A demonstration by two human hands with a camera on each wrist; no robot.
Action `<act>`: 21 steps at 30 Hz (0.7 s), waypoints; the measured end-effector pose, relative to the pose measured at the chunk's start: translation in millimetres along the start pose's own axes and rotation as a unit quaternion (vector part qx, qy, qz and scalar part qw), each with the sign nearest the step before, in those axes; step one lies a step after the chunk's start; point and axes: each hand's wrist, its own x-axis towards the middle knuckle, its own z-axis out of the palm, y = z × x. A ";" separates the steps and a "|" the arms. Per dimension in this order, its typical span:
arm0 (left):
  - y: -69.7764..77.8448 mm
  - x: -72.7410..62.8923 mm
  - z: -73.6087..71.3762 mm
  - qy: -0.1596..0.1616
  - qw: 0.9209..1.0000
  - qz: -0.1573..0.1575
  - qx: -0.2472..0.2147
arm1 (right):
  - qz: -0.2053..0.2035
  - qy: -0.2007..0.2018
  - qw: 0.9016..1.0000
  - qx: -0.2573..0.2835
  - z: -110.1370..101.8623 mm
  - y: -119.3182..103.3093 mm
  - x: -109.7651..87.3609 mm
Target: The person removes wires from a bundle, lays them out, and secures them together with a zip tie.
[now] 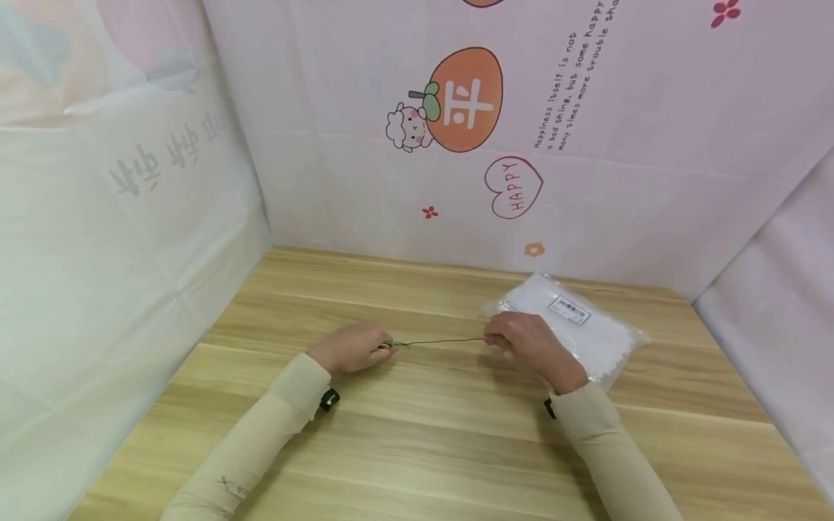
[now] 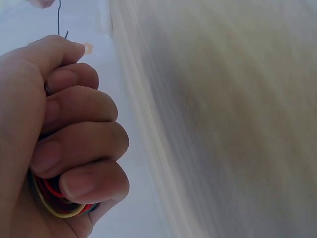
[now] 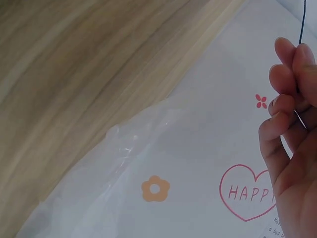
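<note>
My left hand [image 1: 352, 347] grips a coiled bundle of thin coloured wires [image 2: 62, 210], red, yellow and dark green, with fingers curled round it. Most of the bundle is hidden inside the fist. From the thumb side of that fist one thin dark wire [image 1: 443, 341] runs nearly straight across to my right hand [image 1: 526, 344]. There the thumb and fingertips pinch its other end. A short wire tip sticks out beside the left thumb in the left wrist view. Both hands are above the wooden table.
A clear plastic bag [image 1: 602, 340] with white contents and a barcode label [image 1: 570, 310] lies on the wooden table [image 1: 417, 449], behind and beside my right hand. A printed white cloth [image 1: 352, 188] hangs along the table's back, with more cloth at both sides.
</note>
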 end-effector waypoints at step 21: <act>-20.7 -28.2 -13.5 -0.010 0.996 -0.038 -0.075 | 0.063 -0.047 0.997 0.011 -5.6 24.7 -20.8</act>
